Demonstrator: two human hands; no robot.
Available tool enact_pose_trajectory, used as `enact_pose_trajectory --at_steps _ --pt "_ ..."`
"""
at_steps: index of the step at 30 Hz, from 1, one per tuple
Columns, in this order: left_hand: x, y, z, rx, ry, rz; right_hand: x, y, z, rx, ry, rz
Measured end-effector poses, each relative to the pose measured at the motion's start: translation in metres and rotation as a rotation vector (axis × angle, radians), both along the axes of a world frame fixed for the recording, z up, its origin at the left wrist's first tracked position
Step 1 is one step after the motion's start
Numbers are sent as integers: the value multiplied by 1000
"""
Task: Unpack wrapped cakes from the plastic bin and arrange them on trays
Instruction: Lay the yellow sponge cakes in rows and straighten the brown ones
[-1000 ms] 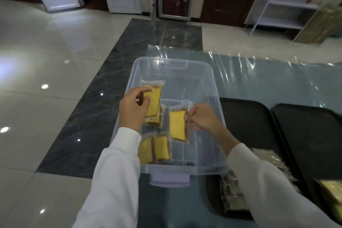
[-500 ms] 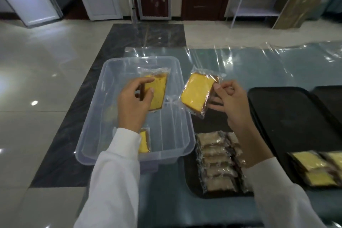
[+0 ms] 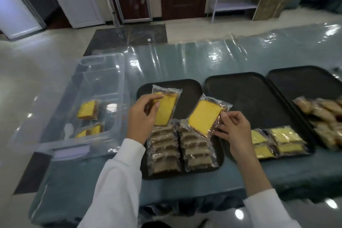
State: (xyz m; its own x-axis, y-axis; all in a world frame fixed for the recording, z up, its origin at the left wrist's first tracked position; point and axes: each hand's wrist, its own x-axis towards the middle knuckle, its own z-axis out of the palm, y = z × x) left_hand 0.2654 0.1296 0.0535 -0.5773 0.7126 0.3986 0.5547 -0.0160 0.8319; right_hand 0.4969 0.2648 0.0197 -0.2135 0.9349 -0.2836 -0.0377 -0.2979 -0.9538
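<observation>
Both hands hover over the left black tray [image 3: 192, 87], rightward of the clear plastic bin [image 3: 77, 102]. Left hand [image 3: 141, 116] pinches an upright yellow wrapped cake [image 3: 165, 109]. Right hand [image 3: 232, 127] pinches another [image 3: 205, 116], tilted, nearer the middle tray [image 3: 240, 94] holding matching yellow cakes.

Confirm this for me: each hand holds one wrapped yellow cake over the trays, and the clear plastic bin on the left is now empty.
Not quite. The head view shows the plastic bin is not empty: wrapped yellow cakes lie inside it. The rest holds: the left hand grips one wrapped cake and the right hand pinches another, both over the trays.
</observation>
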Motion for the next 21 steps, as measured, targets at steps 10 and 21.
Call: enact_pose_trajectory --at_steps 10,21 --pt "85 53 -44 -210 -241 -138 89 29 -43 -168 24 -103" --pt "93 127 -91 -351 -337 -206 112 80 -69 -247 -33 -220"
